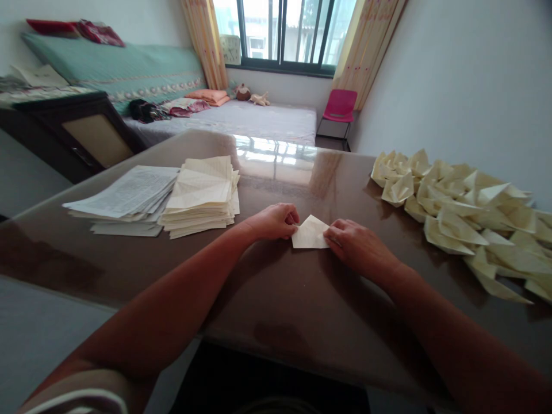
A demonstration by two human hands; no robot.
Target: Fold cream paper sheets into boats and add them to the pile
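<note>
A small folded sheet of cream paper (310, 233), pointed at its far end, lies on the glossy brown table (276, 299) between my hands. My left hand (276, 221) pinches its left edge between thumb and curled fingers. On the opposite side, my right hand (356, 241) grips the right edge, with the fingers closed over it. To the left sits a stack of creased cream paper sheets (200, 198). Many folded paper boats (448, 201) are heaped on the right side of the table.
Printed white papers (125, 192) lie left of the cream stack. Past the table's far edge are a bed (276, 118) and a pink chair (340, 106). A dark wooden cabinet (77, 126) stands at the left, and a white wall (466, 86) borders the right.
</note>
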